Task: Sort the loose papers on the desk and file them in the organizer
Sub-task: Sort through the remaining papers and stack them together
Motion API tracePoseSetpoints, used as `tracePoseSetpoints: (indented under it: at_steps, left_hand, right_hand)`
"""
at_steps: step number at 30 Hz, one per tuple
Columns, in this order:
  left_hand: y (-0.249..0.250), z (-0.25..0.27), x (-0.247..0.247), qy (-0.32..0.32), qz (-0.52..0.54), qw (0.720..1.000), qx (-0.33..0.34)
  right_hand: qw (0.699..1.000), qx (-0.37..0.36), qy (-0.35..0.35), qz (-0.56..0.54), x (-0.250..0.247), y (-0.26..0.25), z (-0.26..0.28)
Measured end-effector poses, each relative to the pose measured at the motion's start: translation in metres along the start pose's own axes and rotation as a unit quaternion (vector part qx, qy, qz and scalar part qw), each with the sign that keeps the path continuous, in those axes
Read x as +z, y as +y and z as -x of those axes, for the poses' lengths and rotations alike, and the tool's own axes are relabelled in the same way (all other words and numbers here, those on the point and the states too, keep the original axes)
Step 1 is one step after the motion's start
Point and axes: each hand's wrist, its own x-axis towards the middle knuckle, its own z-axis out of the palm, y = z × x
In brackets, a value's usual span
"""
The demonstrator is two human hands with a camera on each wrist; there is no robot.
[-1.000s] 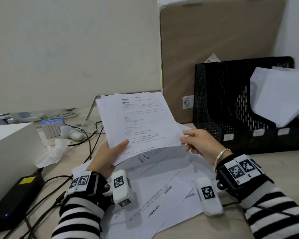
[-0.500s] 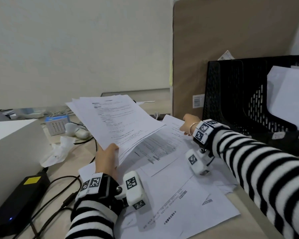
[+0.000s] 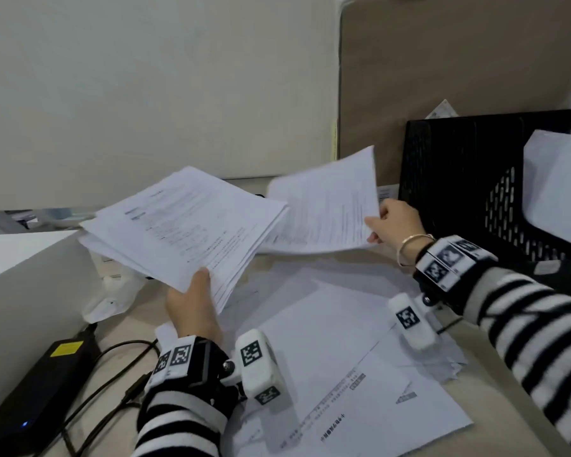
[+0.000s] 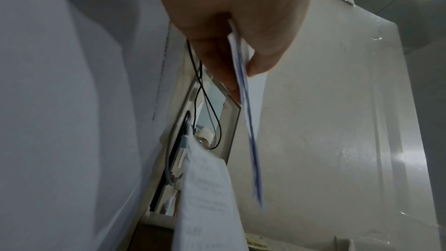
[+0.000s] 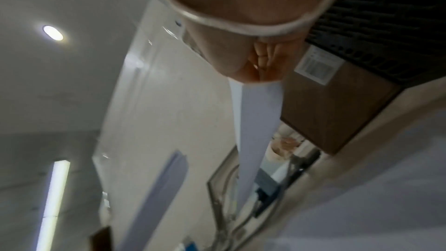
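- black power adapter (image 3: 30, 395) at 8 o'clock, black mesh organizer (image 3: 468, 179) at 2 o'clock
- left hand (image 3: 192, 311) fingers pinch printed paper stack (image 3: 182, 225)
- right hand (image 3: 394, 221) fingers pinch single blurred sheet (image 3: 327, 206)
- loose papers (image 3: 343, 351) cover desk

head: down over desk (image 3: 360, 268) | wrists: close, along hands, upward | shared: papers (image 3: 185, 222)

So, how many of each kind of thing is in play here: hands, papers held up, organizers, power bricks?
Hands: 2, the left hand and the right hand
Papers held in the air: 2, the stack and the sheet
Black organizer: 1
Black power brick: 1
Total: 6
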Motion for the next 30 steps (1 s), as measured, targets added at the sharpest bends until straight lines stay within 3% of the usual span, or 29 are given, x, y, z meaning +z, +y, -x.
tracePoseSetpoints:
  at_steps: [3,8,12,15,18,21,24,26,28,30]
  left_hand:
    - [0.0,0.0,0.001,0.018,0.0,0.999,0.032]
    - [-0.004,0.004,0.004,-0.023,-0.093,0.995,0.03]
    - [-0.007,0.015,0.012,-0.152,-0.147,0.977,0.006]
    - [-0.006,0.027,0.025,-0.207,-0.159,0.965,-0.013]
    - [-0.007,0.043,0.037,-0.266,-0.11,0.955,-0.07]
    - [-0.015,0.047,0.04,-0.288,-0.104,0.948,-0.08]
    - [-0.019,0.046,0.038,-0.28,-0.134,0.949,-0.053]
    - [-0.02,0.042,0.035,-0.272,-0.126,0.953,-0.033]
    - [-0.019,0.04,0.034,-0.269,-0.103,0.957,-0.028]
    - [-0.019,0.04,0.034,-0.276,-0.073,0.957,-0.045]
  right_hand:
    - [0.976,0.039,0.024,-0.213,-0.024,0.0,0.037]
    - [0.848,0.145,-0.048,-0.508,-0.034,0.004,0.094]
    - [0.792,0.167,-0.162,-0.565,-0.022,0.003,0.108]
    - [0.757,0.209,-0.221,-0.578,-0.011,0.002,0.117]
    - [0.761,0.226,-0.216,-0.568,-0.003,0.0,0.126]
    - [0.779,0.221,-0.213,-0.546,-0.001,-0.001,0.131]
    - [0.858,0.209,-0.216,-0.417,-0.005,0.004,0.132]
    - [0.893,0.204,-0.187,-0.354,-0.008,0.011,0.127]
    - [0.893,0.226,-0.167,-0.352,-0.011,0.016,0.12]
    - [0.864,0.243,-0.199,-0.394,-0.013,0.017,0.117]
